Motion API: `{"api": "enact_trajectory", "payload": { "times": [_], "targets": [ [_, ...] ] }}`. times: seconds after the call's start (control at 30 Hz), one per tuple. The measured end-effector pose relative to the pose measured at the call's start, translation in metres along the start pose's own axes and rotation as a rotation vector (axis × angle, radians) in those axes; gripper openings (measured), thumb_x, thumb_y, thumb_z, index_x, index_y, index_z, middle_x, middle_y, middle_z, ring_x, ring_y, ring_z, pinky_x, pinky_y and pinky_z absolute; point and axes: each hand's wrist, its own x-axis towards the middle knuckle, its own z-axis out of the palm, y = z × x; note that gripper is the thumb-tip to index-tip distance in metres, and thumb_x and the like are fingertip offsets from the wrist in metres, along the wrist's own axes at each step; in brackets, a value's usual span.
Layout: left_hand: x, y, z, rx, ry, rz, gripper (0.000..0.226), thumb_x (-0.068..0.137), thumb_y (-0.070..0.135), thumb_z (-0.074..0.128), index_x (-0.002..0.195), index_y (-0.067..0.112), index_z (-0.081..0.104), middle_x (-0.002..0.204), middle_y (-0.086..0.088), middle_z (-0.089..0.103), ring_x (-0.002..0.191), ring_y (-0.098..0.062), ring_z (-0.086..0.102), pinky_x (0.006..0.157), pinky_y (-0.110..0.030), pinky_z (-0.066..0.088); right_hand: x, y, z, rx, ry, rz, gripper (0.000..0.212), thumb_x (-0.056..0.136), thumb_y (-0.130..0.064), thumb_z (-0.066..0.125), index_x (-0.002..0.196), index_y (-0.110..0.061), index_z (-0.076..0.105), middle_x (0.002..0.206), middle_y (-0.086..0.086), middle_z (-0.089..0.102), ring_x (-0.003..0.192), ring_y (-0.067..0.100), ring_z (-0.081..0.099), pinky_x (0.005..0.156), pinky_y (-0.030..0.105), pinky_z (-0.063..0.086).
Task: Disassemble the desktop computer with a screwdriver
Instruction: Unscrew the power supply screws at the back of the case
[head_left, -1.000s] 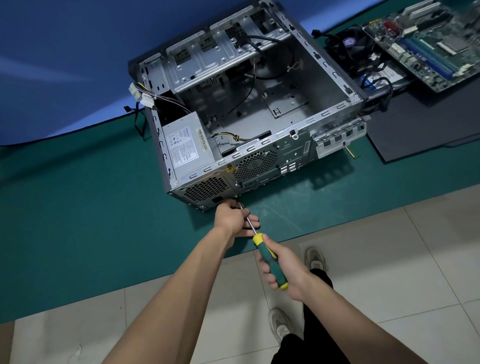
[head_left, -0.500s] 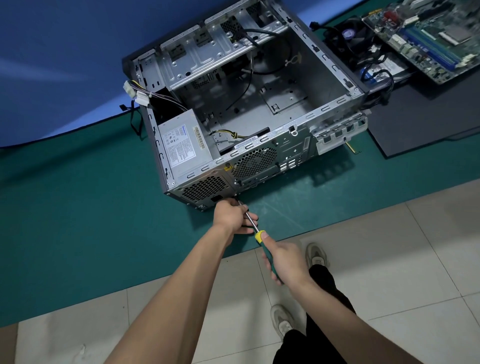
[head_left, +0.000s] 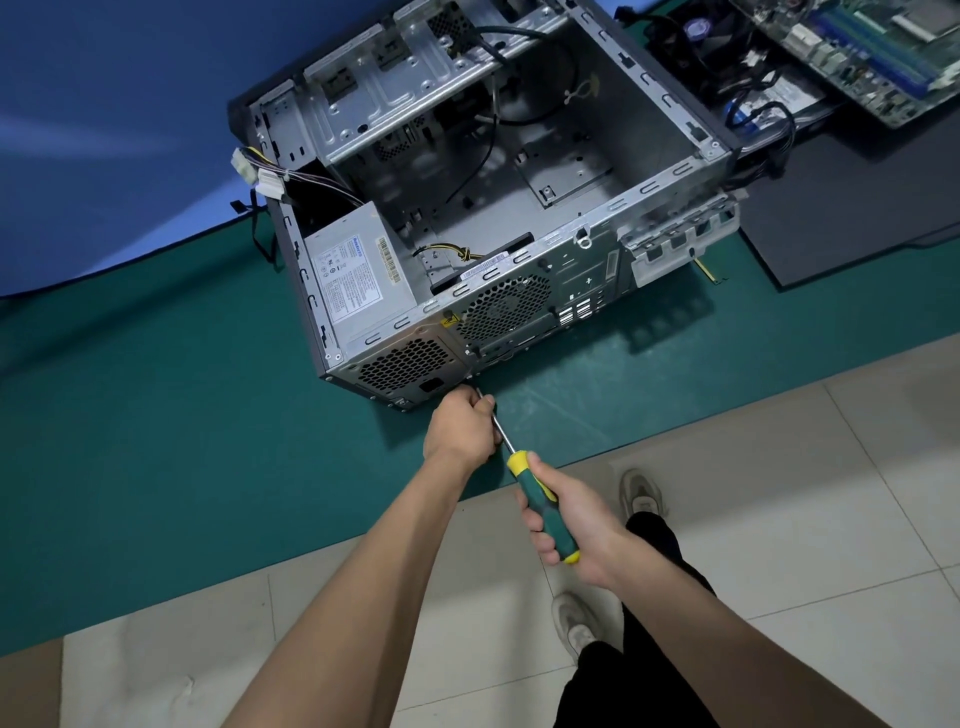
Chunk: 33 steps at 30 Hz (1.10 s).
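An open grey computer case lies on its side on the green mat, rear panel toward me. A silver power supply sits in its near left corner. My right hand grips the green and yellow handle of a screwdriver. Its metal shaft runs up and left to the lower edge of the rear panel, below the power supply grille. My left hand is curled around the shaft near the tip, right against the case. The tip itself is hidden behind my fingers.
A removed motherboard lies on a black mat at the top right, beside a cooler fan and loose cables. The green mat ends at a tiled floor, where my shoes show. A blue backdrop fills the upper left.
My right hand has turned on the handle: half a second ago it covered most of it, now the full green grip shows. The left hand stays on the shaft.
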Motion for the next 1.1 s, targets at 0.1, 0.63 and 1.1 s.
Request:
{"api": "enact_trajectory", "payload": {
  "times": [0.1, 0.63, 1.1],
  "targets": [
    [0.001, 0.002, 0.002, -0.019, 0.015, -0.025, 0.028, 0.097, 0.025, 0.044, 0.071, 0.012, 0.046, 0.082, -0.022, 0.067, 0.08, -0.038, 0.065, 0.077, -0.049, 0.054, -0.001, -0.003, -0.002, 0.097, -0.092, 0.075, 0.05, 0.086, -0.06, 0.05, 0.065, -0.015, 0.055, 0.049, -0.002, 0.045, 0.035, 0.011, 0.036, 0.032, 0.019, 0.027],
    [-0.006, -0.005, 0.01, -0.198, 0.12, -0.031, 0.025, 0.097, 0.018, 0.045, 0.074, 0.011, 0.049, 0.056, -0.006, 0.06, 0.055, -0.023, 0.055, 0.072, -0.046, 0.055, 0.006, 0.011, 0.014, 0.392, -0.212, 0.138, 0.05, 0.084, -0.061, 0.051, 0.064, -0.015, 0.054, 0.048, -0.004, 0.041, 0.033, 0.009, 0.033, 0.031, 0.017, 0.023],
    [-0.021, 0.001, 0.017, 0.071, 0.328, -0.1, 0.029, 0.082, 0.022, 0.067, 0.066, -0.002, 0.063, 0.066, -0.015, 0.067, 0.072, -0.034, 0.063, 0.066, -0.03, 0.049, 0.001, 0.017, 0.016, -0.58, 0.356, -0.339, 0.041, 0.092, -0.058, 0.038, 0.088, -0.019, 0.053, 0.084, 0.002, 0.066, 0.075, 0.025, 0.063, 0.059, 0.031, 0.046]
  ]
}}
